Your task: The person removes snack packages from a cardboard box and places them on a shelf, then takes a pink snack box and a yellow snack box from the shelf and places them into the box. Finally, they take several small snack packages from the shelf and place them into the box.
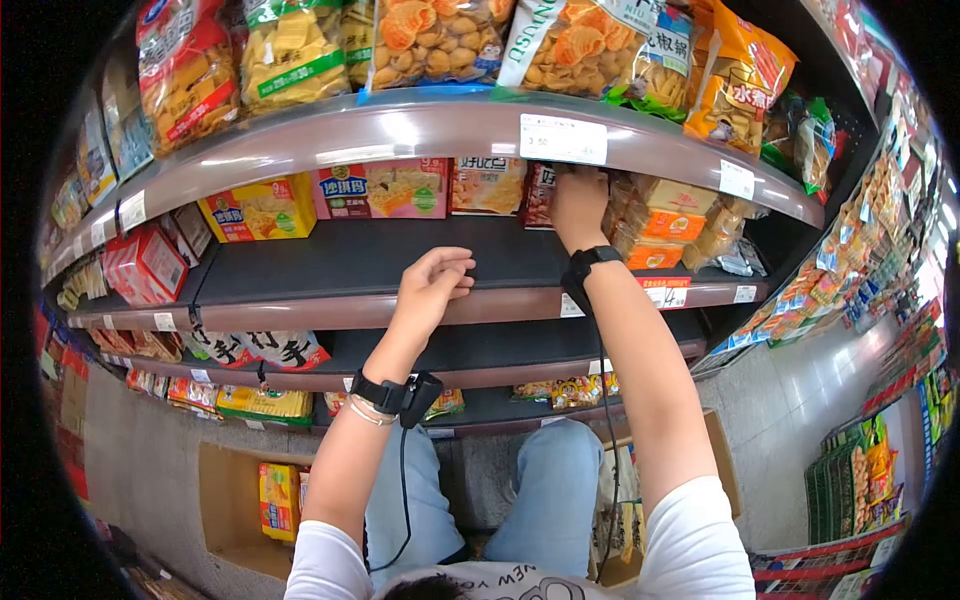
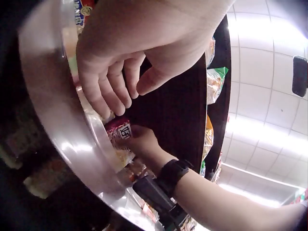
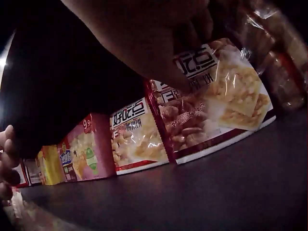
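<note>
My right hand [image 1: 580,205] reaches under the price rail onto the middle shelf. In the right wrist view its thumb lies on the front of a dark red biscuit packet [image 3: 216,106], fingers curled over the top. A similar packet [image 3: 137,137] with a light front stands just left of it. My left hand [image 1: 437,285] hangs in front of the shelf, touching nothing, its fingers loosely bent; the left wrist view shows this hand [image 2: 139,53] above the red packet [image 2: 118,131].
Pink box [image 1: 405,190] and yellow box [image 1: 262,210] stand left on the shelf [image 1: 370,260]; orange-labelled packs [image 1: 662,225] stand right. The upper shelf's rail [image 1: 400,130] overhangs the right hand. Cardboard boxes [image 1: 225,500] flank the knees.
</note>
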The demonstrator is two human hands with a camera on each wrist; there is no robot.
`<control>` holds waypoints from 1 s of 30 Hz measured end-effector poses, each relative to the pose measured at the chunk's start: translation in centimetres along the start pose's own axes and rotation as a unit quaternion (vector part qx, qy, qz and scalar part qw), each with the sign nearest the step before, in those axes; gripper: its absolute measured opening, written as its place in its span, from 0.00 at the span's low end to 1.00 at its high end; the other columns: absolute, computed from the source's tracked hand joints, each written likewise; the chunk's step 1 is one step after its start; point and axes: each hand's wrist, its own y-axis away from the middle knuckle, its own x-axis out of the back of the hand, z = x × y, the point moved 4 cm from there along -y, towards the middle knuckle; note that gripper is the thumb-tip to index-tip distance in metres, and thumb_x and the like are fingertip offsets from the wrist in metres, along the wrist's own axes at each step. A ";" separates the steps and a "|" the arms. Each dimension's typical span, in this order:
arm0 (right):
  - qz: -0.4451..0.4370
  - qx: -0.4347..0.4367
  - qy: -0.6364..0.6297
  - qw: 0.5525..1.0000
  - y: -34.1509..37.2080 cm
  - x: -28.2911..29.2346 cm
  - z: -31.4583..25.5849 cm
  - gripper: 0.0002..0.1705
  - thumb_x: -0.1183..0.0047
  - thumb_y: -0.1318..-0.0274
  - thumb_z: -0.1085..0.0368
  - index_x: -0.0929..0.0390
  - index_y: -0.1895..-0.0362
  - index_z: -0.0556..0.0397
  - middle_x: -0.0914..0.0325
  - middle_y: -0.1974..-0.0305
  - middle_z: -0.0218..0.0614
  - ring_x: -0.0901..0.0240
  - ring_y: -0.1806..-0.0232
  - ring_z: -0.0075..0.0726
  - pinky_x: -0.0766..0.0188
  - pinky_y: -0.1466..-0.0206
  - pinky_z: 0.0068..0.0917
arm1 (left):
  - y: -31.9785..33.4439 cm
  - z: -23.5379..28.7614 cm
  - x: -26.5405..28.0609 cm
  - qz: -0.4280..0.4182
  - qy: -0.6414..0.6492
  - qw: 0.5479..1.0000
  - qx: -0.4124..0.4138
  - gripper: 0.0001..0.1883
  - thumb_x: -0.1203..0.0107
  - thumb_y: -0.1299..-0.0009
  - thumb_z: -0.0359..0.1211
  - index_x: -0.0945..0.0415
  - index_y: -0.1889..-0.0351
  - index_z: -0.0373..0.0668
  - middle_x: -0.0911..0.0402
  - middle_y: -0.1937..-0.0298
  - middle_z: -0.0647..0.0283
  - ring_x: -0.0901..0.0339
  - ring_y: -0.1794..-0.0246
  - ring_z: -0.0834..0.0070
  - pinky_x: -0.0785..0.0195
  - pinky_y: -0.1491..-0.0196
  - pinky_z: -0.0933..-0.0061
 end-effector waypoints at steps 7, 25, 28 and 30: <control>-0.127 -0.069 -0.081 0.986 -0.4 -0.2 0.3 0.29 0.42 0.64 0.68 0.27 0.50 0.50 0.27 0.53 0.47 0.31 0.49 0.54 0.26 0.55 0.44 | -0.2 0.0 0.3 0.005 0.007 1.000 0.009 0.15 0.51 0.30 0.34 0.29 0.48 0.37 0.23 0.52 0.59 0.24 0.58 0.75 0.28 0.54 0.75; -0.123 -0.235 -0.601 0.754 15.5 14.4 -6.2 0.13 0.42 0.48 0.70 0.25 0.57 0.56 0.23 0.59 0.34 0.25 0.62 0.24 0.29 0.59 0.21 | 11.6 -3.3 -0.1 0.101 0.090 0.991 0.016 0.13 0.50 0.31 0.33 0.27 0.50 0.40 0.22 0.54 0.61 0.24 0.58 0.75 0.30 0.54 0.74; -0.187 -0.254 -0.661 0.681 19.1 15.8 -10.0 0.12 0.44 0.46 0.70 0.25 0.56 0.56 0.23 0.58 0.33 0.26 0.62 0.23 0.29 0.60 0.21 | 16.7 -4.8 3.1 0.160 0.109 0.981 0.023 0.12 0.49 0.32 0.32 0.27 0.51 0.40 0.22 0.55 0.62 0.25 0.58 0.76 0.31 0.53 0.75; -0.213 -0.242 -0.691 0.647 21.0 16.7 -12.8 0.11 0.46 0.44 0.71 0.26 0.55 0.57 0.23 0.57 0.35 0.27 0.60 0.23 0.30 0.57 0.20 | 20.7 -4.3 5.8 0.191 0.092 0.977 0.007 0.12 0.49 0.32 0.31 0.27 0.52 0.40 0.22 0.56 0.63 0.25 0.58 0.76 0.31 0.53 0.75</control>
